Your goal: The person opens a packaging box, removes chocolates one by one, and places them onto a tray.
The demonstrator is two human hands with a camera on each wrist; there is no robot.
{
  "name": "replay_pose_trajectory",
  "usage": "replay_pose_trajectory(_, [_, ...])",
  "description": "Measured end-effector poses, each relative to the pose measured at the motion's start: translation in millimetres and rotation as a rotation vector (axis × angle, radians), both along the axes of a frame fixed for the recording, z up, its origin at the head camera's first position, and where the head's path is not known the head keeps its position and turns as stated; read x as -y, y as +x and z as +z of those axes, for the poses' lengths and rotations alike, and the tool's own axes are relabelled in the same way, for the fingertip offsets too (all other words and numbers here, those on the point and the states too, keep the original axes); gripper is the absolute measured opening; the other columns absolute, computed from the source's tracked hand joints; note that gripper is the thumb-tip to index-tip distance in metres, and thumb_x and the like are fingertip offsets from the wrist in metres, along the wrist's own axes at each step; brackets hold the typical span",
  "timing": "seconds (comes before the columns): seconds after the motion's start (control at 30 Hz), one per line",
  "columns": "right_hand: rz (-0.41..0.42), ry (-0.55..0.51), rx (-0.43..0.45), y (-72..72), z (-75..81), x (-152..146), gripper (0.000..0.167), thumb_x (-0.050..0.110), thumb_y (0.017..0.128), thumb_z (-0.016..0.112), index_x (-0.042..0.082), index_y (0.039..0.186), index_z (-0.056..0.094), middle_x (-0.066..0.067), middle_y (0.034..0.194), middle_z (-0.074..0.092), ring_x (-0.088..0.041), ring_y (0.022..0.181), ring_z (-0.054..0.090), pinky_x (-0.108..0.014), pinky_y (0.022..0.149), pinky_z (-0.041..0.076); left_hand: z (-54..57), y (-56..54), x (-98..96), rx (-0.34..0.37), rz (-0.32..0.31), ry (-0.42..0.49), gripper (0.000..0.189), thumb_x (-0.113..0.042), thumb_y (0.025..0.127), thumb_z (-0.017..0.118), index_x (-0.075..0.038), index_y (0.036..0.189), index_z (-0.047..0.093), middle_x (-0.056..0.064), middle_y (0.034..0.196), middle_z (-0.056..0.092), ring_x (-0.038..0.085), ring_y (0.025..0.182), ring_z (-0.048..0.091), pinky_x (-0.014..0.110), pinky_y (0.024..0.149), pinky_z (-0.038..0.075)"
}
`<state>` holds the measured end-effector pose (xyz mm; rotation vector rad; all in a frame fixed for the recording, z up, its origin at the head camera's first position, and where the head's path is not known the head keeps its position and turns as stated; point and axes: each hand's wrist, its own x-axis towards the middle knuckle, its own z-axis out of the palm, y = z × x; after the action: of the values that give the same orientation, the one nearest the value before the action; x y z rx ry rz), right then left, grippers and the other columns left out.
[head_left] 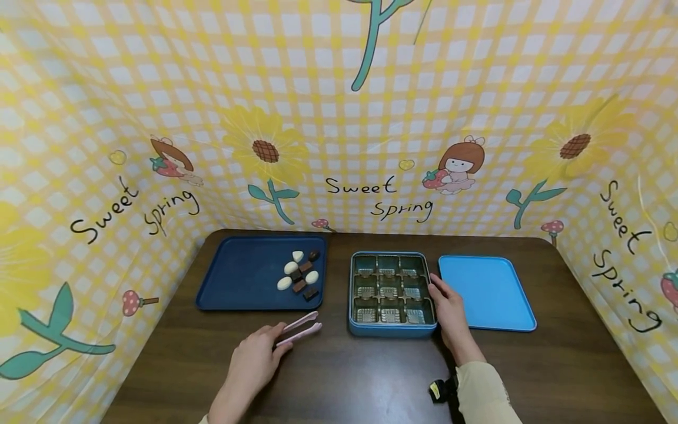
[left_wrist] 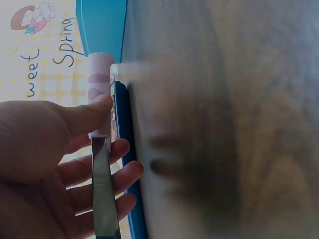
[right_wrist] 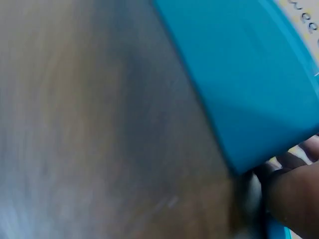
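Note:
My left hand (head_left: 254, 360) pinches a pair of tongs (head_left: 302, 335) with pink tips and a metal body (left_wrist: 102, 191), its two arms spread apart and pointing right. The tongs are in front of a navy tray (head_left: 246, 274), where white chocolates (head_left: 284, 284) and dark brown chocolates (head_left: 310, 294) lie in a cluster at the right side. A blue box (head_left: 392, 332) stands mid-table, lined with a gold insert (head_left: 389, 287) of several square compartments, all bare. Against the box's right side rests my right hand (head_left: 450, 312), its fingers extended along the wall.
A flat light blue lid or tray (head_left: 484, 294) lies right of the box, close beside my right hand. Near my right sleeve is a small black object (head_left: 438, 391) with a yellow patch. Yellow checked cloth (head_left: 339, 135) walls in the back and sides of the brown table (head_left: 339, 377).

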<state>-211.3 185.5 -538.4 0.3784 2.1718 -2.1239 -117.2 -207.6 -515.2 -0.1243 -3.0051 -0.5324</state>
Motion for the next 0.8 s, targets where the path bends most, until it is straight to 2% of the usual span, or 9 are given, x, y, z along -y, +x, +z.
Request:
replay_pose_trajectory(0.1, [0.000,-0.032,0.012,1.8,1.3,-3.6,0.052,0.027,0.109,0.047,0.010,0.157,0.037,-0.012,0.162,0.030,-0.026,0.143,0.035,-0.041,0.112,0.038,-2.1,1.7,0.2,0.015,-0.001,-0.004,0.039,-0.027,0.087,0.080,-0.011,0.122,0.072,0.008,0.107,0.071,0.034,0.091,0.070,0.054,0.067,0.054])
replay_pose_trajectory(0.2, [0.000,-0.056,-0.011,2.9,4.6,-7.3,0.052,0.025,0.109,0.047,0.006,0.156,0.036,-0.012,0.163,0.030,-0.025,0.147,0.032,-0.043,0.118,0.030,-3.0,2.9,0.1,0.020,0.002,-0.010,0.040,-0.027,0.087,0.080,-0.010,0.122,0.072,0.009,0.107,0.071,0.034,0.092,0.069,0.054,0.069,0.054])
replay_pose_trajectory(0.27, [-0.003,-0.068,-0.035,3.9,8.3,-9.7,0.053,0.026,0.109,0.048,0.005,0.156,0.037,-0.012,0.163,0.031,-0.025,0.148,0.031,-0.041,0.119,0.028,-3.0,2.5,-0.3,0.019,0.001,-0.015,0.040,-0.027,0.087,0.080,-0.009,0.122,0.072,0.010,0.107,0.071,0.034,0.092,0.069,0.054,0.069,0.054])
replay_pose_trajectory(0.47, [-0.012,-0.009,-0.067,15.6,21.5,-15.8,0.052,0.029,0.108,0.049,0.009,0.155,0.041,-0.007,0.160,0.036,-0.020,0.148,0.033,-0.038,0.118,0.029,-2.9,-0.4,-0.9,0.048,0.003,-0.038,0.038,-0.028,0.087,0.080,-0.011,0.121,0.073,0.010,0.105,0.069,0.034,0.092,0.068,0.053,0.068,0.054])
replay_pose_trajectory(0.7, [-0.039,0.074,-0.096,31.7,34.5,-21.2,0.049,0.029,0.108,0.051,0.009,0.152,0.045,-0.008,0.158,0.041,-0.025,0.147,0.032,-0.048,0.120,0.024,-3.0,0.0,0.3,0.059,0.017,-0.069,0.036,-0.027,0.087,0.081,-0.011,0.118,0.074,0.012,0.103,0.068,0.035,0.092,0.066,0.054,0.069,0.054])
replay_pose_trajectory(0.8, [-0.048,0.089,-0.100,37.5,37.5,-23.8,0.048,0.028,0.108,0.051,0.009,0.152,0.046,-0.009,0.156,0.043,-0.025,0.144,0.035,-0.049,0.120,0.025,-3.0,0.7,0.5,0.065,0.020,-0.083,0.036,-0.028,0.087,0.080,-0.011,0.118,0.074,0.012,0.103,0.068,0.035,0.092,0.066,0.055,0.068,0.054])
